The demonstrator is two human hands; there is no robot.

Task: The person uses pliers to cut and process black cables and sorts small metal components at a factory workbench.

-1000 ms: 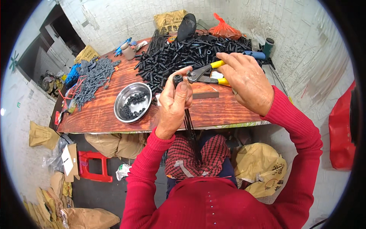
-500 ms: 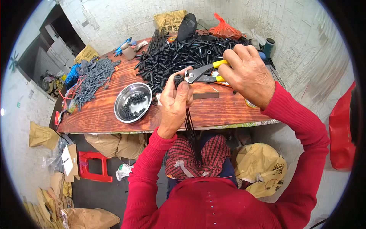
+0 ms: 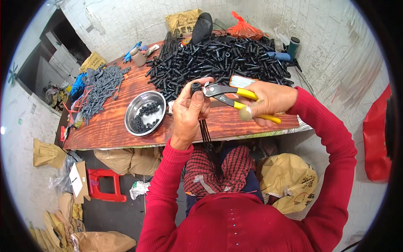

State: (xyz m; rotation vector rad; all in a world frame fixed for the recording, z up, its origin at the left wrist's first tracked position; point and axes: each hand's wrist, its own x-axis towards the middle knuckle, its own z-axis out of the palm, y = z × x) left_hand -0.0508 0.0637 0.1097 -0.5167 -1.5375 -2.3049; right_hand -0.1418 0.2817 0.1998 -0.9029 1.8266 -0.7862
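In my left hand (image 3: 187, 110), closed before my chest, is a small round black plastic part (image 3: 195, 87), pinched between thumb and fingers. Thin black strands (image 3: 205, 134) hang from below that hand down to a red checked cloth (image 3: 237, 168) on my lap. My right hand (image 3: 268, 101) is wrapped round the yellow handles of a pair of cutting pliers (image 3: 219, 90). Their dark jaws are right beside the black part, at my left fingertips; whether they bite on anything is too small to tell. A steel bowl (image 3: 127, 118) with small black rings stands left of my left hand.
A big heap of black plastic tubes (image 3: 218, 63) covers the table's back. Grey pieces (image 3: 100, 94) lie at the left. A red plastic bag (image 3: 244, 31), a dark green bottle (image 3: 294, 49) and a blue cylinder (image 3: 279, 56) stand behind. A red stool (image 3: 95, 187) is on the floor.
My right hand has swung down and rightward with the pliers, turning their handles lower. The jaws stay by the black part in my left hand, which has hardly moved.
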